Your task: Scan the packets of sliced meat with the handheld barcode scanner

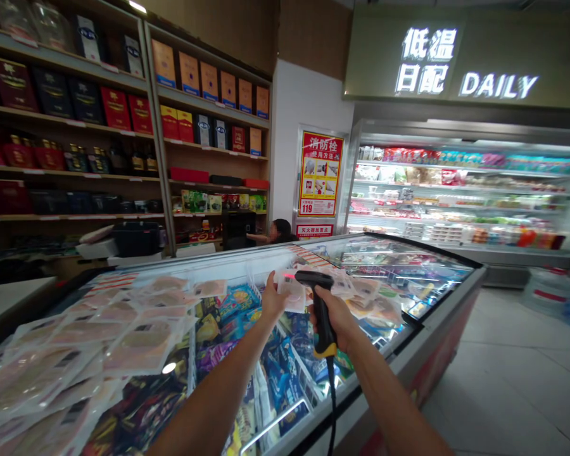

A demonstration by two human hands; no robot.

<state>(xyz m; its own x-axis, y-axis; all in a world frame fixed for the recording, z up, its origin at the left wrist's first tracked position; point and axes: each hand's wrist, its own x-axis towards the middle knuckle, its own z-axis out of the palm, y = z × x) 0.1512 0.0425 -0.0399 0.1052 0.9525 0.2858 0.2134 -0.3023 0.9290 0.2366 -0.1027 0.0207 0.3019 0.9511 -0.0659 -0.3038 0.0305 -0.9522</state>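
Observation:
My right hand (338,316) is wrapped round the handle of a black and yellow barcode scanner (321,307), its cord hanging down toward me. The scanner's head points left, and a red light falls on a flat clear packet (292,292). My left hand (272,296) pinches that packet by its left side, above the chest freezer. What is inside the packet is too blurred to name. More flat packets (142,339) with barcode labels lie spread over the freezer's glass on the left. Another group of packets (368,294) lies to the right of the scanner.
Under the glass of the chest freezer (449,304) are several colourful bags (240,304). Behind stand shelves of boxed goods (209,79), and a person (281,231) is low beyond the freezer. A lit refrigerated display (456,190) and large water bottles (551,288) are at right.

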